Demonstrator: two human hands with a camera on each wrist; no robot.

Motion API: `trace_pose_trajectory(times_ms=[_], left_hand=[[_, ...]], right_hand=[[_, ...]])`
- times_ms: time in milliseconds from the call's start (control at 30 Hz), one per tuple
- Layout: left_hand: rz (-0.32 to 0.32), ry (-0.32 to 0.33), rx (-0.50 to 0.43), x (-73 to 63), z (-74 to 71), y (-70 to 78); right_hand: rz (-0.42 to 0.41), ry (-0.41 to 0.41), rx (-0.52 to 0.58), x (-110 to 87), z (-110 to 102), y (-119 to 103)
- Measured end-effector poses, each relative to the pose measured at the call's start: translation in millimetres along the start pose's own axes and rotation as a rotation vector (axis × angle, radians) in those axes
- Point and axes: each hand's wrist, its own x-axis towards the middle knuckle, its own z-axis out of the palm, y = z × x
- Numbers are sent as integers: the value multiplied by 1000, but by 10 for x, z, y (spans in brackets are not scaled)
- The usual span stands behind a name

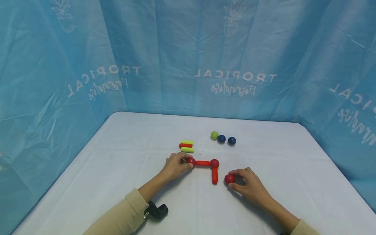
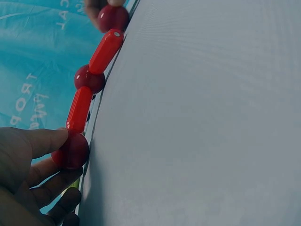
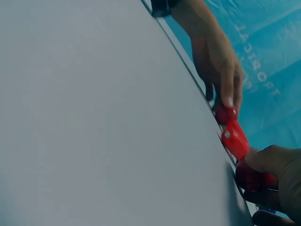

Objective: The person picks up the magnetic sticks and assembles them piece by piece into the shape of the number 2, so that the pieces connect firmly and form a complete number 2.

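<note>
Pinching two red balls (image 1: 229,179), the hands (image 1: 249,186) partly hide them

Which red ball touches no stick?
The red ball pinched by the right hand; the corner red ball and end red ball in the left hand touch red sticks.

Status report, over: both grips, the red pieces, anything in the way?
Left grip pinching shiny red ball at end of red ball-and-stick chain. Right grip holding loose shiny red ball, apart from chain's free red stick. Nothing visible between.
</note>
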Motion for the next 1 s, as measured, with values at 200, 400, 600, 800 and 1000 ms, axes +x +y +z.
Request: trace_pose_trajectory(times_ms=[200,400,600,800,1000], left_hand=[[2,8,-3,-6,-6,4],[11,8,-2,-5,-5,3],[20,7,-6,-7,-7,5],[15,8,-3,-7,-7,2],[5,5,-5,-3,-6,2]], right_hand=[[-69,-34,29,-183,117,-112],[-127,-40,32,-204,219,-217],[-96,-37,21,-140,269,-300],[-72,-37,16,-95,284,-336],[-86,-23,50,-90,283,-317]])
